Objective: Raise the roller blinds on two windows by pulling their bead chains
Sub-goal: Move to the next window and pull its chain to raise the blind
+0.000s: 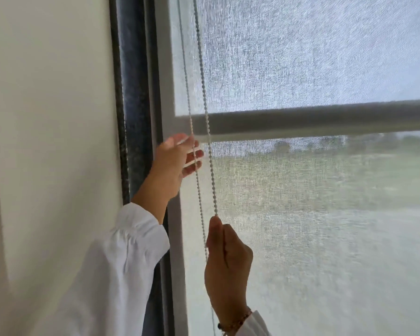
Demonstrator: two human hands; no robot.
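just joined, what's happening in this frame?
A person stands at a window working the bead chain of a sheer roller blind. The right hand pinches the right strand low down; the left hand is higher, fingers loosely hooked around the left strand. The blind covers all the glass in view, with the window's crossbar showing through.

White wall [46, 117] (left), bracelet [235, 322]

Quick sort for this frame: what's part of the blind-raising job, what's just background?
In the job:
- bead chain
- roller blind fabric
- left hand, fingers open around one strand
- right hand, pinching the other strand

Background:
- window frame
- wall
- dark curtain
- bracelet
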